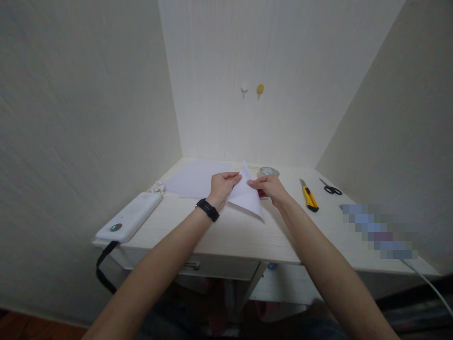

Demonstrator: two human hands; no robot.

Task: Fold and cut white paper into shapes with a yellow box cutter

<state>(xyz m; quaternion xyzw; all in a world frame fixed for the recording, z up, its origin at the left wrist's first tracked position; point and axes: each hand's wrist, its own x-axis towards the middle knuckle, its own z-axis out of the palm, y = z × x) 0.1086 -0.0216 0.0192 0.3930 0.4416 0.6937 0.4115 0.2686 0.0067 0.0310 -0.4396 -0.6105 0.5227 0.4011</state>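
White alcove walls enclose the tabletop (pixel 247 236); at frame centre, left hand (pixel 221 186) and right hand (pixel 271 187) pinch a folded paper triangle (pixel 247 196), seemingly mid-fold; pressing a crease likely needs aligned edges.

A pixelated patch (pixel 380 230) at right hides whatever's on the tabletop (pixel 247 236) there; the tape roll (pixel 269 171) is half covered by the right hand (pixel 271 187).
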